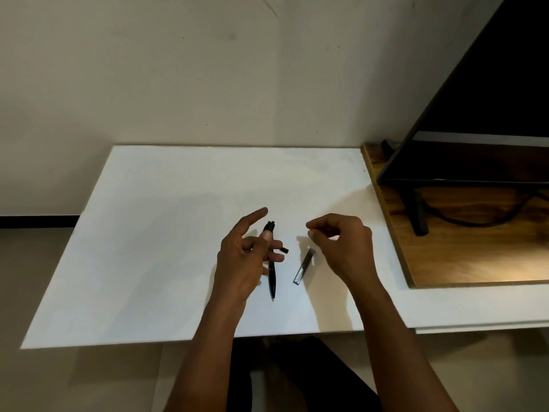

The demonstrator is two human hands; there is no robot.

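Note:
A black mechanical pencil [272,278] points tip-first towards me over the white table [166,233]. My left hand [242,257] holds it near its top end, thumb on the barrel and lower fingers curled round it, index finger stretched out. A small black cap [285,250] sits at those fingertips. A flat grey lead case [303,266] lies just right of the pencil. My right hand [341,245] hovers over the case's far end with curled fingers, thumb and forefinger tips pinched together. Anything between them is too small to see.
A wooden board [439,257] lies on the table's right side with a black monitor [475,114], its stand foot [419,215] and a dark cable on it. A plain wall rises behind the table. My dark-clothed legs show below the front edge.

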